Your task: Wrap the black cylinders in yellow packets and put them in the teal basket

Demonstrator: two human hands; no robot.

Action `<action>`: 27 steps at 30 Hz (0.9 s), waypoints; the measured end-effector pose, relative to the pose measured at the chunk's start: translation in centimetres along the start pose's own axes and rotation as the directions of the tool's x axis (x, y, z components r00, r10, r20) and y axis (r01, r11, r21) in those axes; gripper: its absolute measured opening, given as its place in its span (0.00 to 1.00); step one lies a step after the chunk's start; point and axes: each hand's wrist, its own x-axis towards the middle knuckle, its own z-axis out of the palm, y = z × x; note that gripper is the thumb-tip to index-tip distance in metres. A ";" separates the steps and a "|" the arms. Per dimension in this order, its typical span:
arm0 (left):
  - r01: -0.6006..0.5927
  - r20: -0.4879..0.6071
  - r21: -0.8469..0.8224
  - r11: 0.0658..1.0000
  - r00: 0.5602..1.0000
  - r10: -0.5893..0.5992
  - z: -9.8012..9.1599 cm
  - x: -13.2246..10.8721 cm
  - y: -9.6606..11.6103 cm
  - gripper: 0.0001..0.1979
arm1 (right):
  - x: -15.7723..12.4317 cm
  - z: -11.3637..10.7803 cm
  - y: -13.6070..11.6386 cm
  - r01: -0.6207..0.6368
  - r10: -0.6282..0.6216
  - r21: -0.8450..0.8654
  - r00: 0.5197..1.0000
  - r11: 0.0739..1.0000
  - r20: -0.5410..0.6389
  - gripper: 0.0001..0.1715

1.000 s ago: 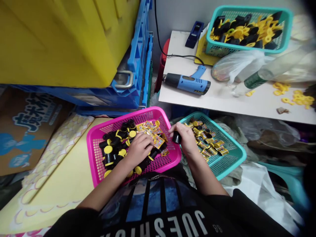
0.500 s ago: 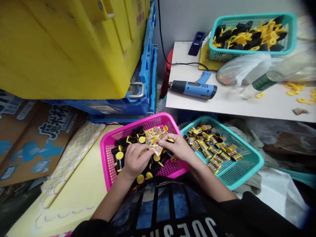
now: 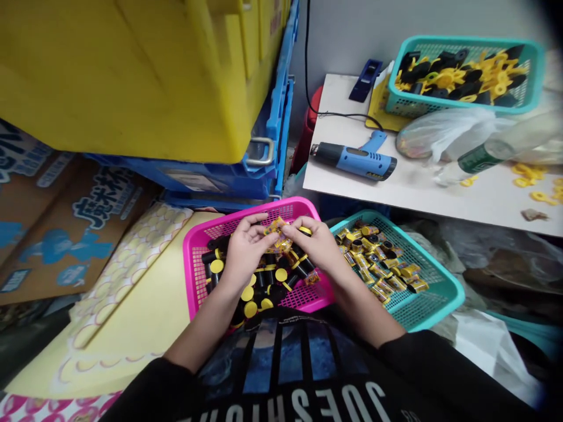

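Yellow foil packet (image 3: 275, 225) sits at the centre of my feed, over the far side of the pink plastic basket (image 3: 190, 252) and between the person's raised hands. Since my last frames, both hands have drawn together here, so the work in my view now centres on this one spot. The left hand (image 3: 246, 249) is half open, its fingers arched toward the packet, though I cannot tell whether it has hold. The right hand (image 3: 317, 245) is more tightly curled at a black tube (image 3: 305, 230), mostly hidden, so I cannot confirm a grip there either. Below them, more black tubes with yellow caps (image 3: 216, 266) fill the near side of the pink basket. Just to the right, the teal plastic basket (image 3: 442, 296) holds rows of small gold-and-black packets (image 3: 378, 269). Farther off, a blue heat gun (image 3: 356, 161) lies on a white table (image 3: 422, 196), beyond which stands another teal basket (image 3: 466, 106) of black and yellow parts.
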 end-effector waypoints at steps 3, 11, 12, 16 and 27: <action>0.053 -0.037 -0.115 0.992 0.998 -0.057 0.6 0.1 0.3 0.24 | 0.0 0.7 0.1 -0.001 -0.003 0.078 0.999 0.997 0.048 0.14; 0.050 -0.178 0.060 0.997 0.983 -0.038 -1.2 -1.1 0.3 0.12 | 0.0 -1.3 1.0 -0.136 0.081 0.599 0.990 0.789 0.118 0.15; 0.044 -0.181 0.101 0.994 0.983 -0.025 -1.5 -1.2 0.2 0.12 | 0.0 -1.8 0.8 -0.146 0.087 0.611 0.988 0.778 0.125 0.15; 0.007 -0.182 0.178 0.984 0.983 0.026 -2.0 -1.6 -0.2 0.12 | 0.1 -3.1 0.6 -0.173 0.084 0.533 0.979 0.828 0.187 0.19; -0.035 -0.080 0.226 0.973 0.995 0.054 -1.9 -1.6 -0.1 0.12 | 0.5 -3.3 1.6 -0.137 0.007 0.335 0.933 0.932 0.361 0.16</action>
